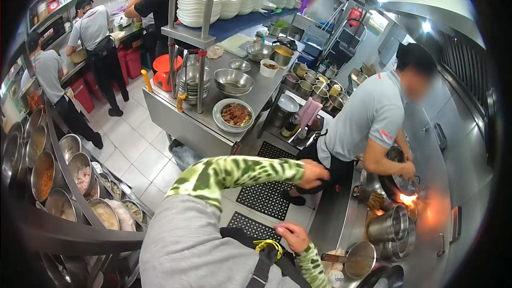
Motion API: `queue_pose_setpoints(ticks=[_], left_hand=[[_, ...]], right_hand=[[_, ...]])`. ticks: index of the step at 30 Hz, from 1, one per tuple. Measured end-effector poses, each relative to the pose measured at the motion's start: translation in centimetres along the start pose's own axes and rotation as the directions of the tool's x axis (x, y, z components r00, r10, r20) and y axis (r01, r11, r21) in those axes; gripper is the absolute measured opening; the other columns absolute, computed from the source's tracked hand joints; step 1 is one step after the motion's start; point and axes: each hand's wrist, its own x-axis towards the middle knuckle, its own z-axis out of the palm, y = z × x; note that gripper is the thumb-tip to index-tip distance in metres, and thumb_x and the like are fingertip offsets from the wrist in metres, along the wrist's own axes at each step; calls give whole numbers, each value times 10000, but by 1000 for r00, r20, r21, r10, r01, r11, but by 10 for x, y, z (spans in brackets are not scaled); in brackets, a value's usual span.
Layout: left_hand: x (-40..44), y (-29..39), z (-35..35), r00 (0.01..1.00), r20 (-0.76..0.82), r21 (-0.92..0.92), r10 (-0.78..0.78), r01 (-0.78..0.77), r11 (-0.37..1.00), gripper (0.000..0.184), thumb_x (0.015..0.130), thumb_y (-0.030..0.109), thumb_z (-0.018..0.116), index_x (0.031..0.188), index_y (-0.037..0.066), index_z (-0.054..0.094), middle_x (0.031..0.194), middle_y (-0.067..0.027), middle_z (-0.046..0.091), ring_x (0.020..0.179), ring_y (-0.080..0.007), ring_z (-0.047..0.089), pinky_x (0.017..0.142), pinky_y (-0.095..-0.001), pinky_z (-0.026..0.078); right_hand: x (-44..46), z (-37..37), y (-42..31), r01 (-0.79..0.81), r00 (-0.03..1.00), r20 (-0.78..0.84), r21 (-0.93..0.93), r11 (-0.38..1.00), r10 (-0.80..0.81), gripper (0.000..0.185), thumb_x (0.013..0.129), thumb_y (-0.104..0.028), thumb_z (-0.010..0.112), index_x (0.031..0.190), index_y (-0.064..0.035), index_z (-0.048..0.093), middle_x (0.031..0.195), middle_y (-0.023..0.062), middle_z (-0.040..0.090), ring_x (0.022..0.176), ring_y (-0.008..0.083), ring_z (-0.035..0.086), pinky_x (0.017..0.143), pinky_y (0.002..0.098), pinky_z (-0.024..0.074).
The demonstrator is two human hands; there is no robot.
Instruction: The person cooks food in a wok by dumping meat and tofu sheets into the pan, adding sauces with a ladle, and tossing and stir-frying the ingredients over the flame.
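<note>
My left hand [313,174], in a green camouflage sleeve, reaches across in front of my body with its fingers loosely bent. Nothing shows in it, and it overlaps the dark apron of a co-worker [362,112] at the stove. Below it, my right hand [294,236] is held near my waist, fingers slightly curled and apart, also holding nothing visible. Close to the right hand are a yellow strap [268,245] on my clothing and a long-handled pan [360,260] on the stove. The co-worker's hands grip a wok [401,178] over a flame [408,199].
A steel counter [184,120] carries bowls and a plate of cooked food [234,114]. Metal pots [386,224] stand along the stove. At left, a rack holds several food bowls [45,176]. Black mats [265,198] lie on the floor. Other people work at the back left.
</note>
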Motion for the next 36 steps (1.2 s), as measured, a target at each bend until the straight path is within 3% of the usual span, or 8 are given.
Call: queue_pose_setpoints(ticks=[5,8,16,22,23,26,29,36], left_hand=[[91,99,-14,880,77,-82,469,-463,883,296,769,176,625,1034,48,591,969,-164,622,955,-363,602,813,-466,484],[113,132,-1,783,123,-46,609,-609,792,282,778,208,596,1019,62,600,938,-137,638,901,-349,621,786,-471,492],[114,153,20,700,203,-83,685,-685,724,295,765,212,597,1032,86,608,965,-124,654,908,-324,631,765,-446,510],[115,149,17,717,278,-52,640,-654,755,328,756,204,599,1066,99,597,932,-124,659,912,-329,630,751,-459,511],[115,148,15,713,230,-78,662,-665,743,321,753,204,597,1058,106,616,899,-121,663,884,-324,637,740,-449,515],[114,153,3,716,183,-58,674,-676,734,303,748,203,597,1035,118,640,889,-117,664,859,-320,641,723,-437,520],[114,159,-6,696,173,-29,697,-704,710,278,744,206,597,1006,132,655,834,-97,669,820,-314,649,694,-429,525],[125,186,-27,650,82,30,756,-759,650,140,732,233,598,784,106,628,680,-116,640,673,-341,642,590,-453,514]], right_hand=[[59,56,-120,370,764,588,-61,927,-266,207,894,-121,545,994,13,668,859,137,668,790,255,640,725,324,502],[75,65,-88,844,332,820,-37,535,-467,289,835,-157,498,968,51,648,773,173,649,702,336,622,657,383,501],[37,72,-109,530,824,328,-156,834,-462,194,737,-205,640,722,-16,681,633,160,626,567,343,587,536,398,460],[41,66,-127,694,687,460,-182,697,-563,121,698,-108,681,671,9,663,614,154,616,548,327,577,523,374,450],[38,72,-123,421,861,327,-26,907,-390,111,702,-101,682,677,6,668,616,152,616,547,309,573,523,364,443],[40,69,-125,541,789,408,-109,834,-459,135,704,-106,714,666,13,662,589,137,606,512,249,565,503,334,423],[36,84,-103,156,939,280,168,973,-199,162,707,-91,743,639,22,649,560,121,588,495,157,543,488,305,398],[34,94,-94,358,890,226,195,913,-397,124,715,-42,761,726,33,662,658,68,651,616,90,574,573,259,443]])
